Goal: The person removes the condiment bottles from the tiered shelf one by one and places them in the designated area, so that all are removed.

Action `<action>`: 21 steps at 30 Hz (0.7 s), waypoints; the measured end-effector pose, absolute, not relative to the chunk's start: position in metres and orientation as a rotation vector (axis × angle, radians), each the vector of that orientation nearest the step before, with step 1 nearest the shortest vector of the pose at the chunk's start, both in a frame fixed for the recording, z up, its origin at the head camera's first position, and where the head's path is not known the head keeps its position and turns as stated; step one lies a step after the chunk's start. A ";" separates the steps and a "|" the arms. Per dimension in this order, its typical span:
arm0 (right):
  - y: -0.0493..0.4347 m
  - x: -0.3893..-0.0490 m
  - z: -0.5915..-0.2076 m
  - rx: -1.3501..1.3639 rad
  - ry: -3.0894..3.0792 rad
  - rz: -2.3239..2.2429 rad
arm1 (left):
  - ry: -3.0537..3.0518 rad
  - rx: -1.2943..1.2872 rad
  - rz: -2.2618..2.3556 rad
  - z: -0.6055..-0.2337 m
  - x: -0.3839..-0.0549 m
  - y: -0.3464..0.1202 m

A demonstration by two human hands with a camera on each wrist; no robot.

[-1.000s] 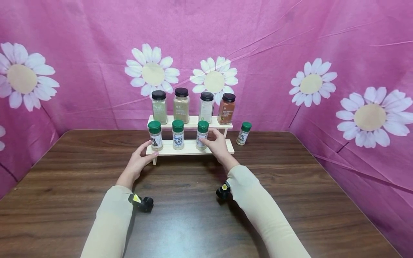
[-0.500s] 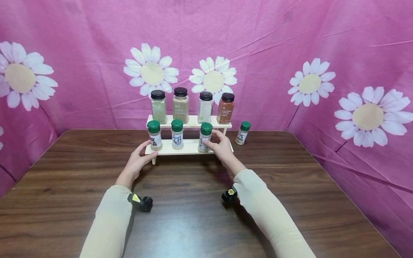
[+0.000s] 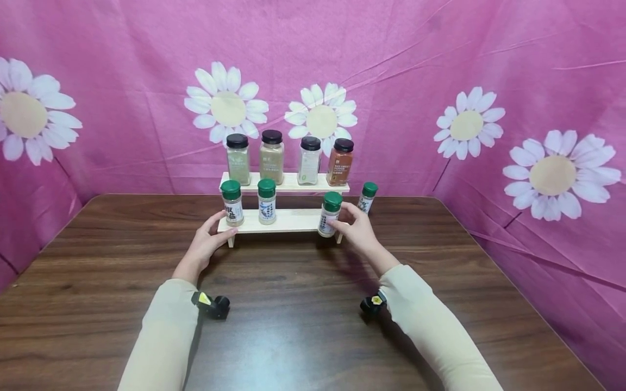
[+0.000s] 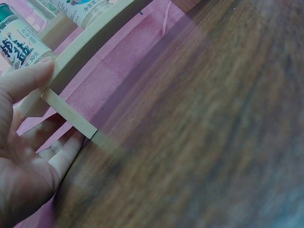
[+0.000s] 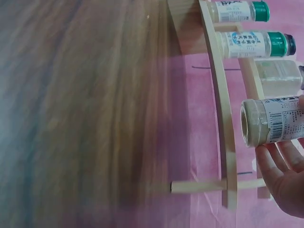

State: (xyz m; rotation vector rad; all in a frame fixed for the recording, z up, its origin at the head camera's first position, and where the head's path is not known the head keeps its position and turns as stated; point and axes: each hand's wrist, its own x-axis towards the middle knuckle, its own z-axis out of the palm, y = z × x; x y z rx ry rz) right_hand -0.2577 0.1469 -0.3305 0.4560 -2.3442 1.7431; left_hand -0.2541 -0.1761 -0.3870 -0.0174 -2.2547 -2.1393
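Observation:
My right hand (image 3: 359, 231) holds a green-capped spice jar (image 3: 329, 217) at the right end of the two-tier wooden spice rack (image 3: 298, 220). In the right wrist view this held jar (image 5: 273, 122) is off the lower shelf, its base showing. My left hand (image 3: 207, 244) grips the left end of the lower shelf. The left wrist view shows the thumb on the shelf edge and fingers (image 4: 69, 149) beside the leg. Two green-capped jars stand on the lower shelf, one (image 3: 232, 205) by my left hand, the other (image 3: 267, 203) further right.
Several black-capped jars, including a red pepper jar (image 3: 340, 163), line the upper shelf. Another green-capped jar (image 3: 367, 196) stands on the wooden table (image 3: 283, 304) right of the rack, partly behind my right hand. A pink flowered cloth (image 3: 391, 54) hangs behind.
My right hand has taken the third green-capped jar off the lower shelf and moved it rightward and nearer. My left hand keeps its grip on the rack.

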 end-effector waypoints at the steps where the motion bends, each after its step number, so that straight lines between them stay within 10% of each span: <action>1: 0.150 -0.257 -0.331 0.449 -2.351 1.725 | -2.255 -0.019 -2.139 -0.387 -0.254 -0.176; 21: 0.220 -0.253 -0.336 0.302 -2.351 1.553 | -2.259 -0.061 -2.091 -0.393 -0.254 -0.179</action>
